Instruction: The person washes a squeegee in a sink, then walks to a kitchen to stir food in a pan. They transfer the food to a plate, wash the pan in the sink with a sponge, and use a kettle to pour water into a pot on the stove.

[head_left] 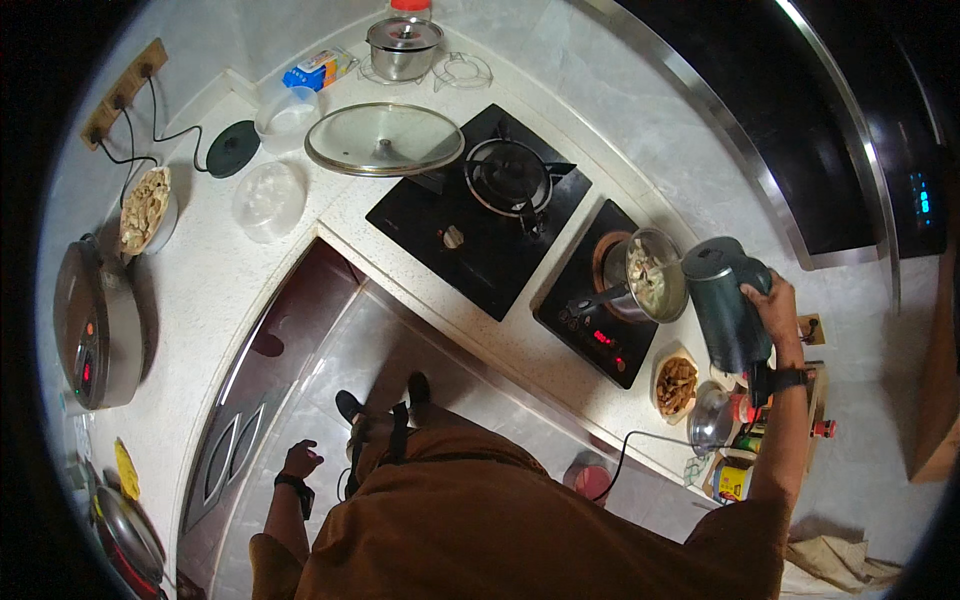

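My right hand [774,300] grips the handle of a dark electric kettle [721,311], which is tilted with its spout over a saucepan [671,259]. A thin stream of water seems to run from the spout into the pan. The saucepan holds pale pieces of food in liquid and stands on a black induction cooker [581,319] with a lit red display. My left hand [303,459] hangs low at my side above the floor, its fingers loosely curled; whether it holds anything small cannot be made out. A bowl of brown food strips [676,386] sits near the cooker's right end.
A gas hob [442,232] lies left of the cooker, with a large glass lid [385,139] overlapping its corner. Further left are plastic containers [270,201], a heaped bowl [146,210] and a large electric cooker [97,322]. Seasoning jars [731,480] stand at right, below the range hood [795,150].
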Action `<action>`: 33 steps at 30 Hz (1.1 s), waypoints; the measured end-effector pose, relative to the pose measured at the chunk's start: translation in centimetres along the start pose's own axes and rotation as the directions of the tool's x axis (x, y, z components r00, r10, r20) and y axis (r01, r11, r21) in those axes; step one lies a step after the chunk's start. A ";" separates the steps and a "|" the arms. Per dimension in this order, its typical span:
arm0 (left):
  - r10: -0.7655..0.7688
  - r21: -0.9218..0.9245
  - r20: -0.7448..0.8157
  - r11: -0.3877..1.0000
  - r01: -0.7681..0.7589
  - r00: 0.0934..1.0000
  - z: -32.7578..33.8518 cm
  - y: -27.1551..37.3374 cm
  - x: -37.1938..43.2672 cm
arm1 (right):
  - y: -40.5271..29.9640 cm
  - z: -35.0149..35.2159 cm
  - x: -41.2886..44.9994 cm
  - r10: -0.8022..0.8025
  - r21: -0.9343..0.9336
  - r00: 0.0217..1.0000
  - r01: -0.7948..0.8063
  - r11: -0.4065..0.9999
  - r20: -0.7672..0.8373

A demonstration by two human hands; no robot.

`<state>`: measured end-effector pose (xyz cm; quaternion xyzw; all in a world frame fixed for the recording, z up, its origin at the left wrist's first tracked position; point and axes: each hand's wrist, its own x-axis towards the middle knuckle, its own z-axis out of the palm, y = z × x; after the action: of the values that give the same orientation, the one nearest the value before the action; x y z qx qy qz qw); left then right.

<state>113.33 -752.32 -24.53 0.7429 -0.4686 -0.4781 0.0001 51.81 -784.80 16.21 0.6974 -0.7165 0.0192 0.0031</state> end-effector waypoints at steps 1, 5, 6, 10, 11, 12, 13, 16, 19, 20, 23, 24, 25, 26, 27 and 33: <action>0.012 0.012 -0.027 1.000 -0.012 1.000 -0.1 0.2 -0.3 | 0.9 0.5 -0.6 0.025 0.187 0.996 -0.009 0.982 -0.083; 0.099 0.014 -0.088 0.995 -0.098 0.991 0.3 0.3 -1.1 | 4.6 2.0 -2.5 0.274 0.387 0.936 -0.174 0.906 -0.221; 0.114 -0.003 -0.101 0.993 -0.115 0.988 0.0 0.4 -1.9 | 4.0 1.8 -3.7 0.331 0.411 0.892 -0.190 0.892 -0.308; 0.096 -0.055 -0.235 0.992 -0.111 0.967 2.0 -0.8 -1.7 | 5.2 -0.8 -8.4 0.568 0.681 0.742 -0.211 0.702 -0.355; 0.042 -0.025 -0.196 0.999 -0.048 0.980 0.3 2.1 -2.1 | 6.0 -1.6 -9.6 0.634 0.742 0.713 -0.243 0.625 -0.300; 0.079 -0.014 -0.179 0.996 -0.083 0.981 0.5 1.7 -2.4 | 4.0 -2.8 -10.1 0.650 0.792 0.720 -0.240 0.561 -0.243; 0.028 -0.061 -0.207 0.997 -0.041 0.978 0.6 1.3 -3.3 | 2.1 -3.3 -12.2 0.571 0.855 0.797 -0.144 0.499 -0.199; -0.011 -0.149 -0.259 0.988 -0.028 0.966 -0.9 2.9 -7.1 | -2.9 -4.3 -11.9 0.352 0.935 0.887 0.200 0.292 -0.300; 0.076 -0.244 -0.304 0.957 -0.154 0.950 -2.0 3.8 -9.6 | -6.8 -4.3 -11.0 0.517 0.983 0.837 0.157 0.092 -0.182; 0.061 -0.263 -0.335 0.952 -0.155 0.940 -2.2 4.0 -11.6 | -10.9 -3.0 -11.1 0.384 0.952 0.873 0.300 0.062 -0.301; 0.071 -0.283 -0.440 0.935 -0.213 0.895 -1.4 3.5 -15.1 | -16.8 -0.4 -11.8 0.038 0.968 0.974 0.227 -0.106 -0.225; 0.015 -0.383 -0.444 0.900 -0.205 0.896 -0.6 2.8 -17.8 | -20.4 0.8 -12.4 -0.004 0.983 0.991 0.132 -0.124 -0.134; -0.019 -0.485 -0.446 0.845 -0.224 0.895 0.1 2.1 -19.8 | -22.7 2.2 -12.9 -0.165 0.978 0.983 0.042 -0.202 -0.076; 0.025 -0.438 -0.506 0.854 -0.282 0.862 0.8 1.6 -21.7 | -26.1 3.5 -14.0 -0.211 0.983 0.974 0.046 -0.178 -0.084; -0.012 -0.465 -0.516 0.843 -0.269 0.856 1.3 1.3 -23.5 | -29.5 4.6 -15.6 -0.365 0.985 0.924 0.062 -0.163 -0.119; 0.059 -0.557 -0.700 0.579 -0.596 0.712 -2.4 3.1 -30.1 | -46.3 10.2 -27.1 -0.910 0.999 0.411 0.020 -0.043 -0.047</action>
<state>109.75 -734.12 -0.46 0.6767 -0.3368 -0.3491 0.5539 99.07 -759.25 6.29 0.7018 -0.1314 0.1845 -0.6754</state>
